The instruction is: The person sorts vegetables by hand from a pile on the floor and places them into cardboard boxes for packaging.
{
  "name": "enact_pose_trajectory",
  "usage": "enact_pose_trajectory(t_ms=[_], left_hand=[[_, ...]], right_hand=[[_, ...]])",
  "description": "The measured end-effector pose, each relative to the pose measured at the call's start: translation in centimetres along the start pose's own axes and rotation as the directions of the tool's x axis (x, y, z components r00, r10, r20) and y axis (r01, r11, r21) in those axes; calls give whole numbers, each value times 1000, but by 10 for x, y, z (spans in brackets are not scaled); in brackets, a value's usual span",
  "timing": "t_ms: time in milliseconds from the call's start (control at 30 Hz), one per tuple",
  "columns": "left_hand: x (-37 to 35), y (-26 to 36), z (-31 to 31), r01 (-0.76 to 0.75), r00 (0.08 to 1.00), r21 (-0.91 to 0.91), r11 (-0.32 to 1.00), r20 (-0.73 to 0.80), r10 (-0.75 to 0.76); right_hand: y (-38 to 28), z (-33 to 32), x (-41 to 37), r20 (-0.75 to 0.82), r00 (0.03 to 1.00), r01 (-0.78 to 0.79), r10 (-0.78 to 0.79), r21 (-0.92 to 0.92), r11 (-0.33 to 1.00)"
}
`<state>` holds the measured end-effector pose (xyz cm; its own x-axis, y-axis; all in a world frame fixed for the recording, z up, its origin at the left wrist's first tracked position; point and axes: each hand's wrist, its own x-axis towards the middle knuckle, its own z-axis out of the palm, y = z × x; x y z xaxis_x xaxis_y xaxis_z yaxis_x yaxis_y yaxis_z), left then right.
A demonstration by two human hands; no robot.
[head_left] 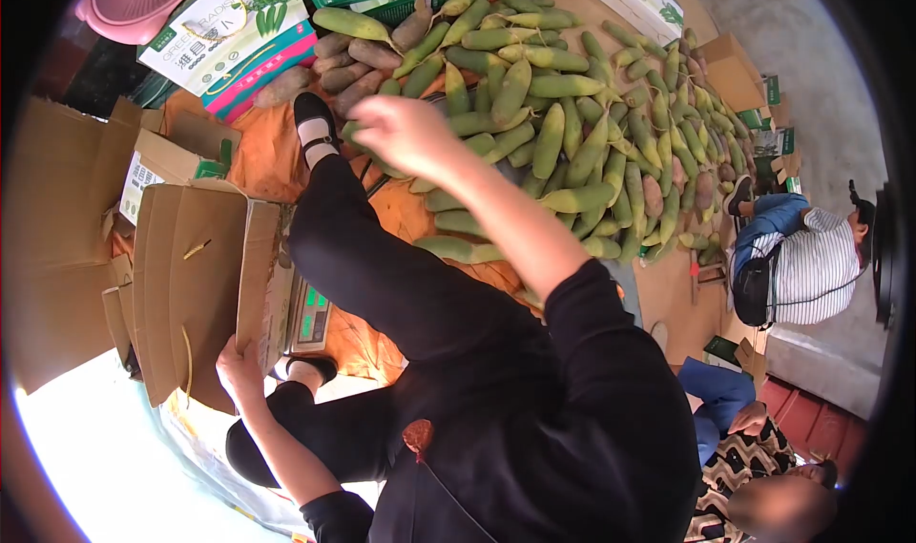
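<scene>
Beneath the right hand point(405, 133) lie green gourds point(563, 142); left hand point(239, 369) grips carton point(186, 285).

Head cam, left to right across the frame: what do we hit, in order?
cardboard box → weighing scale → pile of green vegetables → person in a striped top. Both hands and the pink basket are left out because they overlap these.

The left hand point(239, 369) grips the lower edge of a brown cardboard box point(186, 285), just beside a grey digital scale point(310, 319). The right hand point(405, 135), blurred, hangs over the left edge of a pile of long green husked vegetables point(572, 152) on an orange cloth point(262, 156).
</scene>
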<state>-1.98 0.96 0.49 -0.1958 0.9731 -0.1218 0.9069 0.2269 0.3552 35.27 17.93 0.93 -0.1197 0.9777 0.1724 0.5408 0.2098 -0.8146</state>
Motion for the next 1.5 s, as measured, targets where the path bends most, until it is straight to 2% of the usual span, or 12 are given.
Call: enact_pose_trajectory(t_ms=[67,200,267,567,800,1000,1067,1200,1267,1300,1367,1500], left_hand=[[0,-1,1,20,1000,-6,1000,-1,-20],[0,-7,7,19,999,-76,997,-33,-21],[0,4,2,69,998,-42,997,-8,-69],[-2,3,3,138,990,8,990,-13,-138],[-4,14,-1,190,982,57,980,-15,-190],[-6,11,0,180,984,41,983,2,-181],[-7,6,3,164,986,21,986,-38,-163],[-5,4,2,185,983,26,982,-21,-185],[-6,4,2,167,986,51,985,3,-168],[-6,3,3,171,985,40,985,-1,-171],[-6,2,3,153,988,50,987,-15,-152],[-6,0,3,160,987,38,986,-10,-160]], right_hand=[[69,-22,-26,25,947,-310,319,-172,935],[190,-27,-105,42,857,-449,514,-430,784],[235,-10,-144,21,892,-390,452,-472,791],[219,69,-126,301,798,-157,522,-733,661],[199,97,-116,460,793,32,399,-685,728],[193,110,-112,456,794,177,403,-806,564],[197,119,-104,467,696,149,545,-837,527],[198,127,-118,471,734,194,489,-836,514],[197,127,-121,538,750,399,385,-832,385],[193,125,-115,538,751,405,383,-834,375],[184,121,-101,497,593,38,633,-803,594],[192,117,-122,496,737,281,459,-843,459]])
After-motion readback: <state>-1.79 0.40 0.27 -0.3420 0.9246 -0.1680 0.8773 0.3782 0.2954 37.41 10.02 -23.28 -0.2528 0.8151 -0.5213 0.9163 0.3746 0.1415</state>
